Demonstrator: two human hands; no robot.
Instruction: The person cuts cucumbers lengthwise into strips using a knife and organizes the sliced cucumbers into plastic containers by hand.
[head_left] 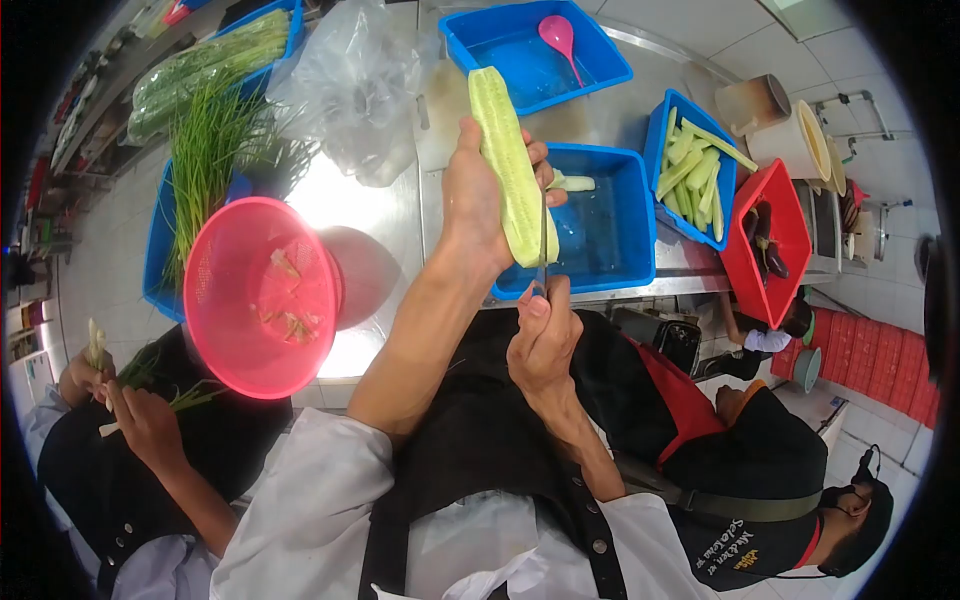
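My left hand [478, 195] is wrapped round a long halved cucumber [505, 155], its pale cut face up and its upper end pointing away from me. Held in my right hand [545, 340] is a knife [544, 235], with the blade upright along the right side of the cucumber's lower part. Both are above the near left edge of a blue tray [620, 215]. In that tray lies a pale green piece [573, 183], just right of my left fingertips.
A blue bin of cut cucumber strips [700, 185], a red bin of eggplants [745, 245], and a blue tray with a pink spoon [557, 35] stand beyond. Left are a pink basket [262, 295], plastic bag [350, 85] and green stalks [205, 165]. Co-workers flank me.
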